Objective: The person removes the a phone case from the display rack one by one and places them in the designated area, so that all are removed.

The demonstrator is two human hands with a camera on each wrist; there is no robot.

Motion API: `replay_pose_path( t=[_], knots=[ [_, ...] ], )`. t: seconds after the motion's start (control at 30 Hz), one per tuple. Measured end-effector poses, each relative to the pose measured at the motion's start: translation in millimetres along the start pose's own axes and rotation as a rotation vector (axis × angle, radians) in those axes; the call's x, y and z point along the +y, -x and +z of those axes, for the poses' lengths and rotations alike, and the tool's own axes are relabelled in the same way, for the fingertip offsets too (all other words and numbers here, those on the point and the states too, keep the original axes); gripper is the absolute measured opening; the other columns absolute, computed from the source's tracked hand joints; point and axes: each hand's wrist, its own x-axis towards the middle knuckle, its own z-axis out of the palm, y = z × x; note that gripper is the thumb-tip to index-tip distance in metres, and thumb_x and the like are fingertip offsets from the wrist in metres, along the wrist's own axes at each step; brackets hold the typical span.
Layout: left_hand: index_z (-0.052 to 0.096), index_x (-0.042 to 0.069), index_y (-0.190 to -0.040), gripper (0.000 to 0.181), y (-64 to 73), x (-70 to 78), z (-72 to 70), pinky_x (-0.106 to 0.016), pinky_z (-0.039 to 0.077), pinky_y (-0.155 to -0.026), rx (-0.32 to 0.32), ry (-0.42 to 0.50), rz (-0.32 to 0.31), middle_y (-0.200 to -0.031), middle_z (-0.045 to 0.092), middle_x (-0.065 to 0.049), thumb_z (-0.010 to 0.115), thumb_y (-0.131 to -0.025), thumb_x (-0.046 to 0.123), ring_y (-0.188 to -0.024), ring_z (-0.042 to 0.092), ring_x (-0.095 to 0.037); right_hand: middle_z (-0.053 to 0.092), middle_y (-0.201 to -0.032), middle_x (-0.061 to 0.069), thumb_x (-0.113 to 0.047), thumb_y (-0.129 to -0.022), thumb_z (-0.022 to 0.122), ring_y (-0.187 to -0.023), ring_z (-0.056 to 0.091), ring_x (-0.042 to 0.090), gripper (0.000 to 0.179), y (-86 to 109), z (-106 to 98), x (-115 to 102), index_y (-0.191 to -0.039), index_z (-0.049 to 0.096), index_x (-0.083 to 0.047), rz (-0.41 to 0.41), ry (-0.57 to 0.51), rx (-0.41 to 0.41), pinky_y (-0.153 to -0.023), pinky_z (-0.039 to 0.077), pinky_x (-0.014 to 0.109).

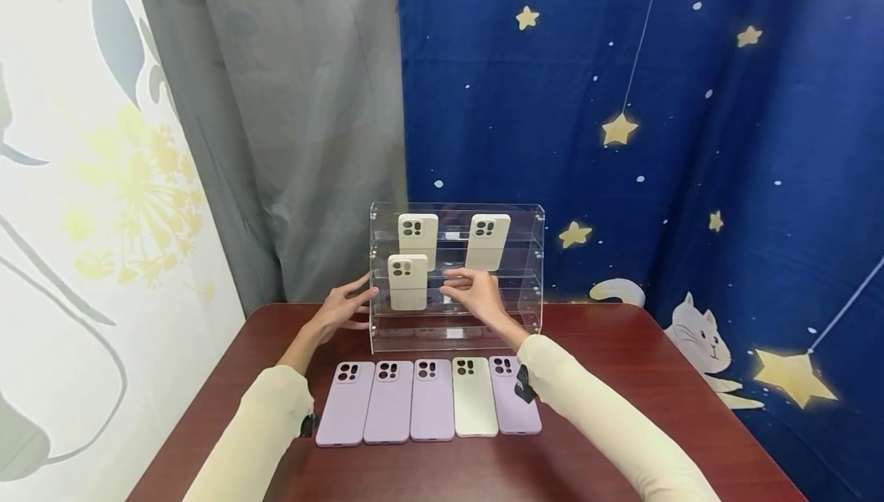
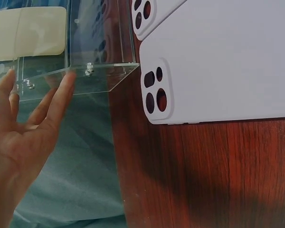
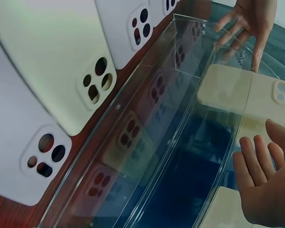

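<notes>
A clear acrylic tiered rack (image 1: pixel 456 341) stands on the table, with three cream phone cases on it. Two of these, a left case (image 1: pixel 418 226) and a right case (image 1: pixel 489 241), lean on the top tier; the front case (image 1: pixel 408 295) leans one tier lower. My left hand (image 1: pixel 341 305) is at the rack's left side, its spread fingers right at the side panel. My right hand (image 1: pixel 478 292) is in front of the middle tiers, just right of the front case. Its fingers (image 3: pixel 256 161) are loosely bent, and nothing shows between them and the thumb.
A row of phone cases lies on the table in front of the rack: several lilac ones (image 1: pixel 388 402) and a pale green one (image 1: pixel 475 398), second from the right. My right forearm passes over the rightmost lilac case (image 1: pixel 518 410). Behind the table hang grey (image 1: pixel 318 141) and blue curtains (image 1: pixel 483 103).
</notes>
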Motion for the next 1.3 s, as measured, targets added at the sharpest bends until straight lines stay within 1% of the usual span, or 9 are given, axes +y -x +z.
replay_pose_path(
  t=[0.17, 0.3, 0.57, 0.7, 0.73, 0.83, 0.93, 1.0, 1.3],
  knots=[
    [0.030, 0.031, -0.165, 0.071, 0.0, -0.1, -0.7, -0.060, 0.057, -0.098, -0.001, 0.003, -0.008, -0.161, 0.036, -0.028, 0.066, -0.104, 0.040, -0.135, 0.052, -0.048, 0.079, -0.104, 0.011, -0.015, -0.088, 0.086, -0.093, 0.078, 0.024, 0.039, -6.4, 8.2, -5.0, -0.124, 0.075, -0.002, 0.019, -0.016, 0.008, -0.078, 0.066, 0.029],
    [0.030, 0.032, -0.165, 0.074, 0.1, 0.8, -0.9, -0.056, 0.060, -0.095, -0.003, 0.009, -0.006, -0.162, 0.035, -0.028, 0.068, -0.102, 0.043, -0.135, 0.052, -0.048, 0.078, -0.108, 0.014, -0.011, -0.089, 0.084, -0.094, 0.078, 0.026, 0.040, -13.4, 14.3, -10.1, -0.126, 0.074, -0.001, 0.026, -0.052, 0.020, -0.078, 0.066, 0.029],
    [0.031, 0.031, -0.164, 0.067, 0.5, 3.0, 0.4, -0.056, 0.061, -0.093, -0.001, 0.014, -0.008, -0.162, 0.035, -0.028, 0.064, -0.106, 0.036, -0.133, 0.055, -0.047, 0.077, -0.111, 0.017, -0.008, -0.088, 0.084, -0.097, 0.077, 0.029, 0.041, -24.1, 23.5, -22.0, -0.126, 0.073, 0.000, -0.014, -0.065, 0.039, -0.079, 0.066, 0.034],
    [0.032, 0.031, -0.164, 0.067, 0.8, 2.8, 0.8, -0.057, 0.060, -0.094, 0.001, 0.017, -0.009, -0.162, 0.035, -0.028, 0.064, -0.105, 0.036, -0.133, 0.055, -0.047, 0.077, -0.110, 0.017, -0.008, -0.087, 0.086, -0.097, 0.077, 0.029, 0.044, -28.1, 28.3, -26.8, -0.127, 0.072, 0.000, -0.023, -0.046, 0.039, -0.084, 0.066, 0.038],
    [0.032, 0.031, -0.164, 0.068, 1.0, 2.7, 0.9, -0.057, 0.060, -0.094, 0.002, 0.017, -0.009, -0.162, 0.035, -0.028, 0.064, -0.105, 0.036, -0.133, 0.055, -0.047, 0.076, -0.109, 0.017, -0.008, -0.086, 0.086, -0.097, 0.077, 0.028, 0.044, -28.9, 29.4, -27.6, -0.128, 0.072, 0.000, -0.026, -0.037, 0.041, -0.090, 0.064, 0.036],
    [0.033, 0.032, -0.164, 0.068, 1.4, 2.0, 0.8, -0.054, 0.062, -0.091, 0.009, 0.008, -0.013, -0.161, 0.037, -0.027, 0.065, -0.105, 0.037, -0.132, 0.056, -0.046, 0.077, -0.108, 0.017, -0.008, -0.087, 0.086, -0.097, 0.077, 0.028, 0.045, -30.5, 32.0, -30.4, -0.128, 0.071, 0.000, -0.025, -0.028, 0.036, -0.093, 0.063, 0.037],
    [0.033, 0.031, -0.164, 0.068, 0.8, 1.8, 1.2, -0.049, 0.065, -0.087, 0.014, 0.000, -0.014, -0.160, 0.038, -0.027, 0.065, -0.104, 0.039, -0.132, 0.057, -0.045, 0.077, -0.106, 0.017, -0.006, -0.088, 0.084, -0.096, 0.077, 0.028, 0.040, -32.1, 33.9, -31.6, -0.126, 0.072, 0.001, -0.025, -0.029, 0.035, -0.089, 0.064, 0.035],
    [0.033, 0.031, -0.164, 0.069, 0.3, 1.6, 1.3, -0.048, 0.065, -0.086, 0.018, -0.001, -0.017, -0.160, 0.039, -0.027, 0.066, -0.104, 0.040, -0.132, 0.057, -0.045, 0.077, -0.105, 0.017, -0.006, -0.090, 0.082, -0.096, 0.077, 0.028, 0.036, -33.1, 34.7, -32.0, -0.124, 0.073, 0.000, -0.020, -0.031, 0.035, -0.083, 0.066, 0.035],
    [0.033, 0.032, -0.163, 0.068, 0.0, 0.8, 1.1, -0.048, 0.065, -0.086, 0.027, 0.014, -0.024, -0.160, 0.039, -0.026, 0.066, -0.104, 0.039, -0.132, 0.056, -0.046, 0.078, -0.102, 0.016, -0.006, -0.091, 0.081, -0.094, 0.078, 0.027, 0.027, -33.9, 33.4, -33.0, -0.117, 0.076, -0.001, -0.009, -0.039, 0.038, -0.081, 0.066, 0.032]
  ],
)
